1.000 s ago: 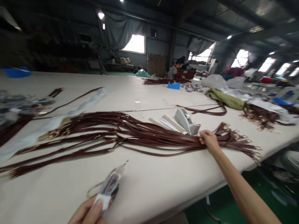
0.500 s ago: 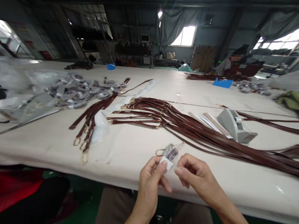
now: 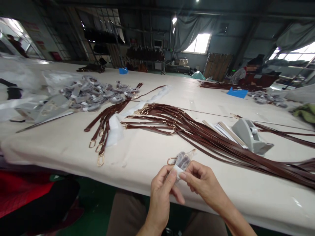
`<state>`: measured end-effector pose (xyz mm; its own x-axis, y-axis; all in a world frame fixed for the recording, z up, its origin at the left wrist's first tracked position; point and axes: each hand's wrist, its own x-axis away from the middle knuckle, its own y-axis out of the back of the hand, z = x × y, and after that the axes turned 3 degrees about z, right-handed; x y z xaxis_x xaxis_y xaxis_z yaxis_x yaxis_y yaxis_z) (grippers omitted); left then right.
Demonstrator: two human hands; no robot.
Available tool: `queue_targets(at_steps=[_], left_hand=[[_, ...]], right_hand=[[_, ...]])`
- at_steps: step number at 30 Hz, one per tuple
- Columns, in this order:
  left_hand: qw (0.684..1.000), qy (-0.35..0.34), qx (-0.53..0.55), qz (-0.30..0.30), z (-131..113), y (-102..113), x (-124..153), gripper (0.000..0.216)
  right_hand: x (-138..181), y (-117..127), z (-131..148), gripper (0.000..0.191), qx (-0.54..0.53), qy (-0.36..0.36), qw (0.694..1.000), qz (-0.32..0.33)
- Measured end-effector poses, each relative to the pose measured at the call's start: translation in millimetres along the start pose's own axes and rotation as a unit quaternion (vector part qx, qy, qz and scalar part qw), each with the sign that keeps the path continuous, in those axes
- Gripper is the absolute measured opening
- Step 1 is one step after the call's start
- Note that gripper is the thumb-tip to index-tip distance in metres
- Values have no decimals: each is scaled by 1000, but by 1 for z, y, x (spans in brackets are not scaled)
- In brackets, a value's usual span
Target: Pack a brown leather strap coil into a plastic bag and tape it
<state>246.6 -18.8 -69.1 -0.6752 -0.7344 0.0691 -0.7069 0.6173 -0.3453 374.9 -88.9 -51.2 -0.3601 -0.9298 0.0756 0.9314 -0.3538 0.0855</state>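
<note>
Held thing: a small clear plastic packet (image 3: 182,161) with a coiled dark brown strap inside; a white paper label covered its lower end, and a gold metal ring stuck out on its left side, with a gold tip poking out at the upper right.
Where it was: just above the near edge of the table (image 3: 147,157), roughly at the middle of that edge, raised between both hands.
Left hand (image 3: 162,188): pinched on the packet's label end, thumb on the front, fingers curled behind.
Right hand (image 3: 200,183): fingertips closed on the same label end from the right, thumb and forefinger meeting the white paper beside the left thumb.
Loose straps (image 3: 209,137): a long bundle of brown leather straps with gold fittings fanned across the table from its middle toward the right edge, passing just behind the packet.
Short straps (image 3: 103,127): a smaller group with gold clasps lay left of the bundle, reaching toward the near edge, beside a strip of clear wrapping.
Packed pile (image 3: 95,93): a heap of similar wrapped packets sat toward the far left of the table.
Tape dispenser (image 3: 251,136): grey, standing right of centre next to a stack of paper strips (image 3: 220,127).
Other person: seated at the far right corner, well away from the hands.
</note>
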Motion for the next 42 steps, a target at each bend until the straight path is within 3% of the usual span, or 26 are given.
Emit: queue_targets(at_steps=[5,10,21,25,30,42], left_hand=[[1000,-14,22,7,-1,1,4,41],[997,23,73,-31,-2,5,3,36],[983,92,154,-37,-10,8,-1,44],[979,111,165,-45,-9,11,-3,47],[986,114,124,-19,-3,12,-4,46],[992,5,-75,98,-8,3,0,31]], right_hand=[[-2,-1,2,44,-3,26,999,24],[-3,-2,7,33,-35,48,995,84],[-3,-11,-1,37,-160,29,987,19],[-3,-11,-3,28,-158,44,986,16],[-1,-12,-5,12,-95,71,993,-30],[5,-18,-16,12,-106,25,986,-125]])
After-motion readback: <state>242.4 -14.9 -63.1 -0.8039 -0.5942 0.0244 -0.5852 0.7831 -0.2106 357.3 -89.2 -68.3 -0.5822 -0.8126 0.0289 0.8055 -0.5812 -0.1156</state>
